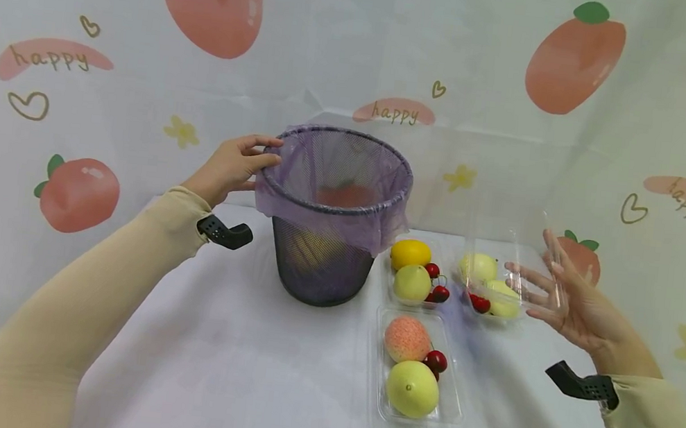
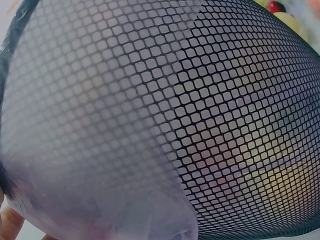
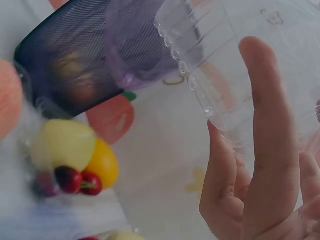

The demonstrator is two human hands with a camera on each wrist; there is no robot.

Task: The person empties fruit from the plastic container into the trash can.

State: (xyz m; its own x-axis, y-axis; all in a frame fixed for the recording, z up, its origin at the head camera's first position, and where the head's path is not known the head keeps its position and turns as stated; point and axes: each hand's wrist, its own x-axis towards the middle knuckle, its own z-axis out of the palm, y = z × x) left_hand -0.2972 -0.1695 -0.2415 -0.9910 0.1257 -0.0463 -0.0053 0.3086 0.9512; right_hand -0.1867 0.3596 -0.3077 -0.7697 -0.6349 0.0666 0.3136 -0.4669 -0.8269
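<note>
A black mesh wastebasket [image 1: 320, 274] lined with a thin purple bag [image 1: 317, 220] stands upright at the back middle. My left hand [image 1: 231, 169] holds its left rim, over the folded bag edge. In the left wrist view the mesh [image 2: 220, 100] fills most of the picture, with only some fingertips [image 2: 11, 222] showing. On the right, my right hand [image 1: 586, 313] holds up a clear plastic container [image 1: 517, 253], its fingers and thumb at the container's right side. The right wrist view shows the container's ridged edge [image 3: 185, 65]. Yellowish and reddish shapes, blurred, show through the basket's mesh.
A clear tray [image 1: 452, 400] in front holds a peach, a pale yellow fruit and cherries. Behind it, another tray holds a yellow fruit [image 1: 410, 254], a pale fruit and cherries. Pale fruits [image 1: 500, 300] and cherries lie below the raised container. A printed curtain [image 1: 311, 43] hangs behind.
</note>
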